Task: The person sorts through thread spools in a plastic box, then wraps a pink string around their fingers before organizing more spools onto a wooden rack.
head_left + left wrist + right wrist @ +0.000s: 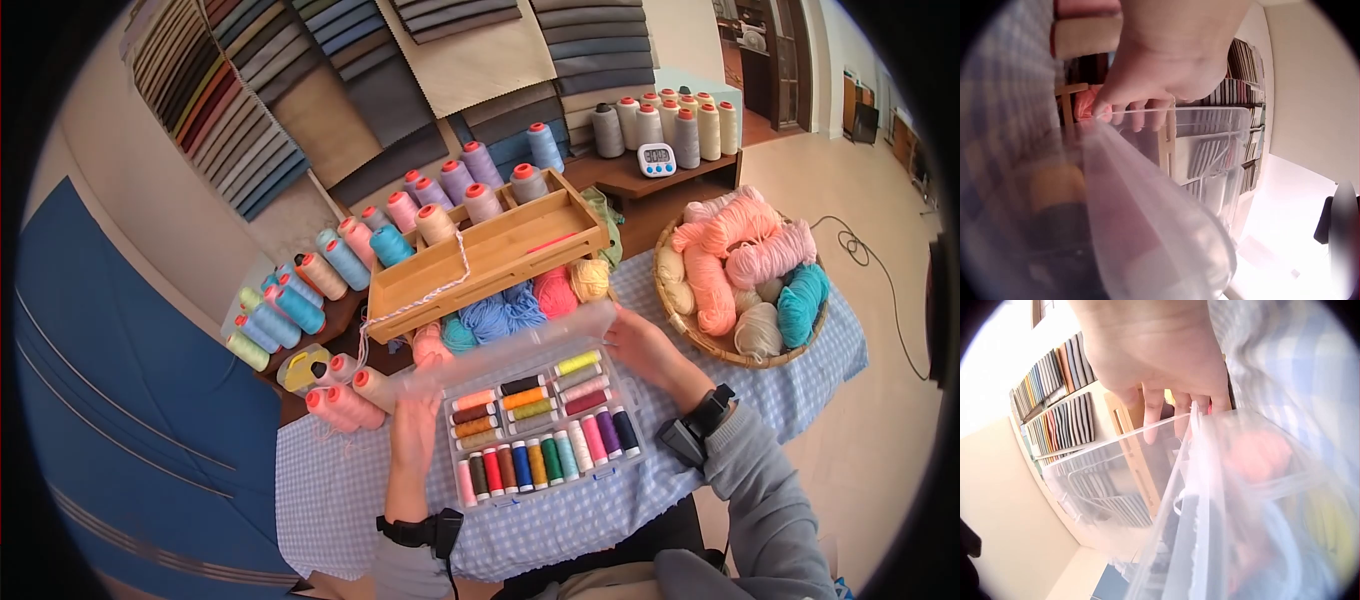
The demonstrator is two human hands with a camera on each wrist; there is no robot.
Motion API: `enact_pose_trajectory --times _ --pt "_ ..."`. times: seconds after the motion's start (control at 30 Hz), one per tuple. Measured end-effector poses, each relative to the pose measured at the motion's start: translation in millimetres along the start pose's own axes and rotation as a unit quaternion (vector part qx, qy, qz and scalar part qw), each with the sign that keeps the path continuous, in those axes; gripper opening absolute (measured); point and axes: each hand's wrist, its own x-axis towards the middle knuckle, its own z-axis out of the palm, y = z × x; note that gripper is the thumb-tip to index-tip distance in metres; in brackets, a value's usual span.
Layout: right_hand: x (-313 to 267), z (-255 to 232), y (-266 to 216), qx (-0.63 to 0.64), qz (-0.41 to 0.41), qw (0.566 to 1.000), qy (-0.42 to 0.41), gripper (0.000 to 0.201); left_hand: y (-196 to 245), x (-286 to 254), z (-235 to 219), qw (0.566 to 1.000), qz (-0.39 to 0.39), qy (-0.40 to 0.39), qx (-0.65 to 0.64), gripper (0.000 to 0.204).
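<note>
A clear plastic thread box (pixel 545 480) lies on the checked cloth with its lid (pixel 500 350) raised at a slant. Small thread spools (pixel 550 460) in many colours fill it, upright in the front row and lying flat behind. My left hand (pixel 412 425) is at the lid's left side; in the left wrist view its fingers (pixel 1138 119) reach past the lid's edge and show behind the clear plastic. At the opposite side, my right hand (pixel 650 350) touches the lid, its extended fingers (pixel 1152 428) also behind it.
Beyond the box stands a wooden tray (pixel 490 255) with yarn balls (pixel 500 310) below it. Large thread cones (pixel 350 400) crowd the left. A wicker basket (pixel 745 350) of yarn sits right; a white timer (pixel 657 160) stands on the back shelf.
</note>
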Motion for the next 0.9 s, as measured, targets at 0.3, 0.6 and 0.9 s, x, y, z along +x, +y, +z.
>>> enact_pose_trajectory --times 0.3,0.6,0.9 --pt "-4 7 -6 -0.007 0.003 1.0 0.027 0.036 11 -9 -4 0.999 -0.02 -0.007 -0.03 0.063" --pt "1 7 5 -0.031 0.041 0.998 0.042 0.035 31 -64 -11 0.835 -0.149 -0.135 0.513 0.037" --pt "-1 13 21 0.022 0.052 0.997 0.044 0.035 7 -97 25 0.881 -0.142 -0.044 0.45 0.03"
